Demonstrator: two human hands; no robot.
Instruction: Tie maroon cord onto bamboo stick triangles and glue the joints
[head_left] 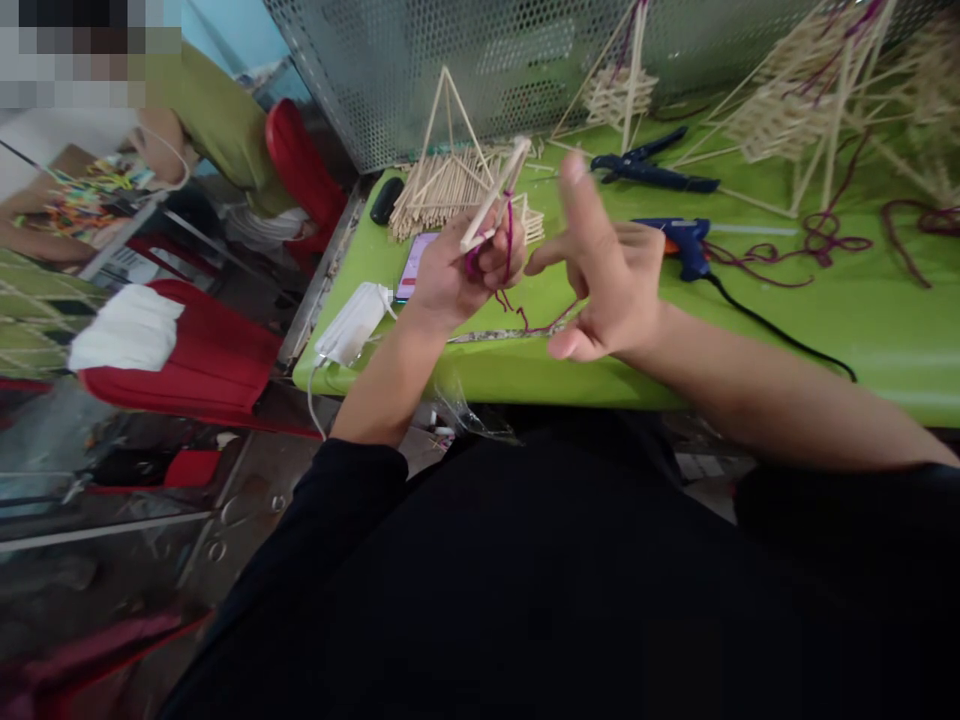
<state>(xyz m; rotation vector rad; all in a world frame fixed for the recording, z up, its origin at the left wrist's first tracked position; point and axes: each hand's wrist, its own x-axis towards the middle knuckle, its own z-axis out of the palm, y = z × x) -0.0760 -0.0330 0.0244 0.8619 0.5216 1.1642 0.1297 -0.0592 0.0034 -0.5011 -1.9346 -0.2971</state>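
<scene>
My left hand [469,265] is closed around a small frame of wooden sticks [491,195], raised over the green table [787,330]. Purple yarn [510,235] is wrapped on the frame and hangs from the fingers, with a loose end trailing toward the right. Just right of it, my right hand [619,265] is held with its fingers spread and thumb apart; nothing shows between them. Behind the left hand lies a pile of wooden sticks [442,190], with a stick triangle standing at it.
Dark pliers [652,170] and a blue glue gun [686,245] with a black cable lie right of my hands. Stick structures [795,100] stand farther back. A phone [416,262] and white mask [354,322] lie left. Another person [225,125] is at upper left, beside red chairs [187,350].
</scene>
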